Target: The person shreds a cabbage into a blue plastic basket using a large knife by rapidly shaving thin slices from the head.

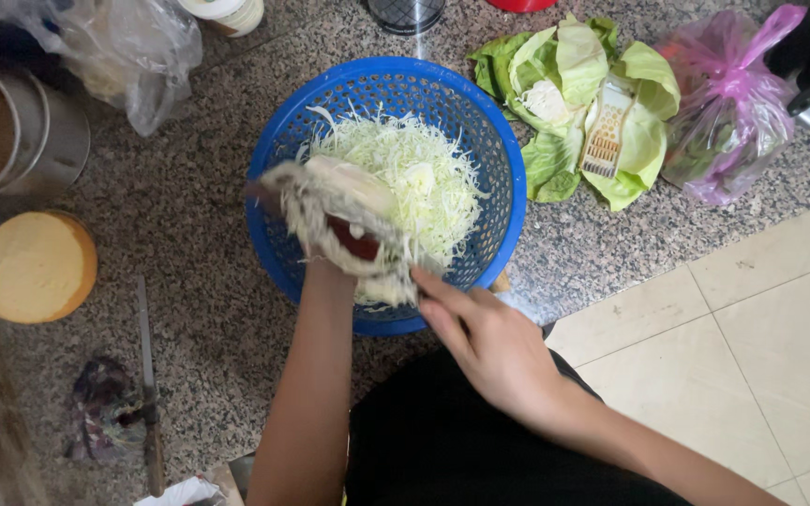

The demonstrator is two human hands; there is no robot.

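Observation:
A blue plastic colander basket stands on the speckled stone counter, holding a heap of pale green shredded cabbage. My left hand is over the basket's near side, shut on a flat pale thing with a red part that is covered in cabbage shreds; the fingers are mostly hidden under them. My right hand is at the basket's front rim, fingers apart, its fingertips touching the shreds that hang off that thing.
Loose cabbage leaves with a pale grater on them lie right of the basket, beside a pink plastic bag. On the left are a steel pot, a yellow-lidded round container, a knife and a clear bag. Tiled floor shows at right.

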